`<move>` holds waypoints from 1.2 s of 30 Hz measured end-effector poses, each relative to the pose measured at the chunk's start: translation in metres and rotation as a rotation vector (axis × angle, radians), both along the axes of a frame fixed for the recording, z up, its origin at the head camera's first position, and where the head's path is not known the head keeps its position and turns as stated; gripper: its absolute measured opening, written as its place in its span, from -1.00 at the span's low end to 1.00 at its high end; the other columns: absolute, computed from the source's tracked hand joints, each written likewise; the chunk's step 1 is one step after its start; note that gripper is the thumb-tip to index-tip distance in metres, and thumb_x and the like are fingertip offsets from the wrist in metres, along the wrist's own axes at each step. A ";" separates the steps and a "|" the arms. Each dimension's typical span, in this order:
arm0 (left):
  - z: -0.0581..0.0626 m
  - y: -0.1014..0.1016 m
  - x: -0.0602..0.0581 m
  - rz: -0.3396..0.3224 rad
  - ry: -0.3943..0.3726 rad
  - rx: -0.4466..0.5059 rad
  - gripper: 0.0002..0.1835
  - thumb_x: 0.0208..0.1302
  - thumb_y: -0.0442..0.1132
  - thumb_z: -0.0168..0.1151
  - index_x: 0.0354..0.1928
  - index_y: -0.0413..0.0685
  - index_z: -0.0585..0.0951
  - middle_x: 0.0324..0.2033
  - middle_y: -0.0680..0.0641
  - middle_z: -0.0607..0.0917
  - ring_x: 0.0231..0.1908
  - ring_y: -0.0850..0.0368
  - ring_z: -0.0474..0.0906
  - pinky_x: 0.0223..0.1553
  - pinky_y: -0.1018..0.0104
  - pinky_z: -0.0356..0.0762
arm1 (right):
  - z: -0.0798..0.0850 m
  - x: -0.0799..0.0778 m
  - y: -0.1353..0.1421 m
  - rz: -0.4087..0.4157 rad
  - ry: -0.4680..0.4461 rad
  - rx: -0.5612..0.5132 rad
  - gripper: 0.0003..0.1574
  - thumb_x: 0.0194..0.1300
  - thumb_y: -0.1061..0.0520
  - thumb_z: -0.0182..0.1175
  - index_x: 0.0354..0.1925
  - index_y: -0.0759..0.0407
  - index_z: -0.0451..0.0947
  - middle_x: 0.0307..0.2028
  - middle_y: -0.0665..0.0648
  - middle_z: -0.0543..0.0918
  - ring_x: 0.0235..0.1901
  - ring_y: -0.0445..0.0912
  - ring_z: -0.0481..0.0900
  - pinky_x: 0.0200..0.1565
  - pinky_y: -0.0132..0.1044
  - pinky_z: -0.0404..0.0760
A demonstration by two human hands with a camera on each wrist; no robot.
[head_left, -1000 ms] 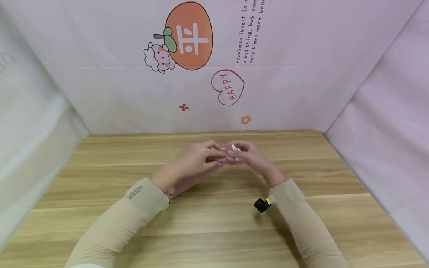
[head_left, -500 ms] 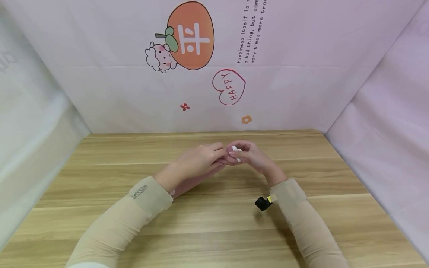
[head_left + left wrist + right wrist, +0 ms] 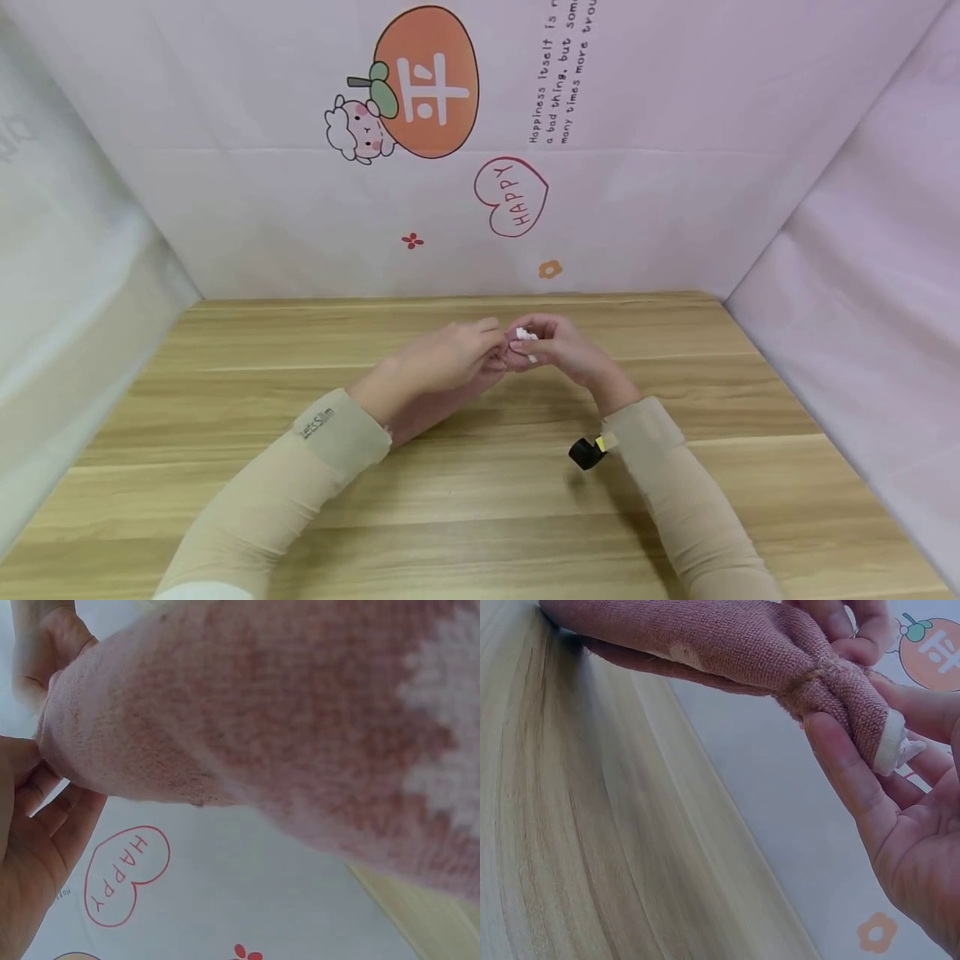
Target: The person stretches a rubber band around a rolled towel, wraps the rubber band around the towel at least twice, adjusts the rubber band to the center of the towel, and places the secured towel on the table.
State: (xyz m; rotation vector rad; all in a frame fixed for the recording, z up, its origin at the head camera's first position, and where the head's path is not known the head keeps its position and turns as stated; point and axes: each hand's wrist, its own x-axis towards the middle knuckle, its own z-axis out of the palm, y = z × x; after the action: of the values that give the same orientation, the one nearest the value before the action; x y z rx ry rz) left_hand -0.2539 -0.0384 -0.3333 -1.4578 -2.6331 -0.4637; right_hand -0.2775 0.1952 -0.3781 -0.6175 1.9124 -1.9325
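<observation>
A pink terry towel (image 3: 727,645), rolled or bunched lengthwise, stretches between the hands above the table. Close to its far end a thin tan tie (image 3: 808,677) cinches it into a neck. Beyond that neck, the bunched end shows a white edge (image 3: 890,742). My right hand (image 3: 573,354) grips this end, thumb and fingers on either side. At the neck, my left hand (image 3: 450,354) pinches with curled fingertips, right beside the right hand's fingers. The rest of the towel runs back under the left forearm, mostly hidden in the head view; a white patterned patch shows in the left wrist view.
The wood-grain table (image 3: 480,517) reaches back to a white printed cloth wall (image 3: 300,225), with cloth on both sides too. A small black piece with a yellow tab (image 3: 585,454) sticks out at the right sleeve cuff (image 3: 645,433).
My left hand has shifted slightly right, and its fingers have drawn in closer at the towel's neck. The right hand keeps its hold on the end, almost still.
</observation>
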 end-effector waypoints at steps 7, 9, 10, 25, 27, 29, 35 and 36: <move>0.002 0.003 -0.009 -0.022 -0.006 0.065 -0.86 0.44 -0.42 0.22 -0.20 -0.07 0.72 -0.31 0.05 0.62 -0.31 0.16 0.60 -0.24 0.40 0.55 | -0.002 -0.001 0.001 -0.024 -0.019 -0.008 -0.69 0.41 0.45 0.10 -0.14 0.12 0.66 -0.22 0.12 0.71 -0.25 -0.13 0.71 -0.10 -0.14 0.73; 0.004 0.003 -0.010 -0.029 0.017 0.068 -0.86 0.40 -0.41 0.29 -0.20 -0.04 0.76 -0.29 0.07 0.68 -0.29 0.16 0.64 -0.21 0.38 0.59 | -0.002 0.000 0.000 -0.031 -0.028 -0.008 -0.69 0.40 0.44 0.10 -0.14 0.11 0.66 -0.21 0.12 0.70 -0.25 -0.12 0.71 -0.10 -0.14 0.73; 0.005 0.003 -0.010 -0.033 0.038 0.064 -0.86 0.38 -0.40 0.31 -0.19 -0.02 0.79 -0.29 0.07 0.70 -0.29 0.16 0.65 -0.21 0.36 0.60 | -0.002 0.000 0.000 -0.034 -0.032 -0.008 -0.70 0.40 0.44 0.11 -0.14 0.11 0.66 -0.21 0.13 0.70 -0.25 -0.12 0.71 -0.11 -0.14 0.73; -0.006 -0.001 -0.008 -0.132 0.442 0.097 -0.96 0.28 -0.35 0.41 -0.29 -0.05 0.77 -0.26 0.06 0.75 -0.28 0.15 0.62 -0.28 0.40 0.60 | -0.003 -0.001 -0.003 -0.039 -0.014 -0.048 -0.72 0.41 0.45 0.11 -0.16 0.14 0.65 -0.24 0.14 0.70 -0.27 -0.10 0.72 -0.13 -0.15 0.74; -0.007 -0.001 -0.006 -0.120 0.416 0.085 -0.96 0.32 -0.38 0.37 -0.26 -0.09 0.73 -0.28 0.04 0.71 -0.30 0.14 0.60 -0.28 0.38 0.60 | -0.002 0.000 -0.003 -0.041 -0.014 -0.043 -0.71 0.41 0.45 0.11 -0.16 0.14 0.66 -0.23 0.14 0.69 -0.27 -0.11 0.71 -0.14 -0.16 0.74; -0.009 0.000 -0.005 -0.103 0.382 0.067 -0.97 0.37 -0.38 0.32 -0.22 -0.11 0.68 -0.27 0.03 0.66 -0.30 0.15 0.59 -0.24 0.37 0.61 | -0.002 0.000 -0.003 -0.045 -0.016 -0.036 -0.69 0.41 0.45 0.11 -0.17 0.11 0.67 -0.22 0.12 0.68 -0.25 -0.12 0.69 -0.14 -0.18 0.74; -0.014 -0.005 -0.005 -0.125 0.326 0.101 -0.87 0.38 -0.40 0.30 -0.10 -0.06 0.64 -0.25 0.03 0.61 -0.34 0.18 0.47 -0.28 0.36 0.53 | 0.002 0.001 -0.004 -0.053 -0.024 -0.001 -0.70 0.41 0.41 0.12 -0.17 0.07 0.68 -0.19 0.11 0.66 -0.21 -0.11 0.65 -0.13 -0.18 0.73; -0.015 -0.006 -0.005 -0.139 0.337 0.122 -0.86 0.37 -0.41 0.31 -0.10 -0.05 0.66 -0.26 0.03 0.61 -0.36 0.19 0.46 -0.30 0.36 0.52 | 0.003 0.001 -0.004 -0.054 -0.024 0.008 -0.72 0.41 0.40 0.13 -0.16 0.08 0.68 -0.19 0.11 0.66 -0.21 -0.11 0.66 -0.13 -0.17 0.73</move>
State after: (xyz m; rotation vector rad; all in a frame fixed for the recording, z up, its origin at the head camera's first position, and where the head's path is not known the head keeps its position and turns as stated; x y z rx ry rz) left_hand -0.2594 -0.0440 -0.3480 -1.5328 -2.2166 -0.3474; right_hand -0.2766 0.1909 -0.3751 -0.5436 1.9399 -1.9557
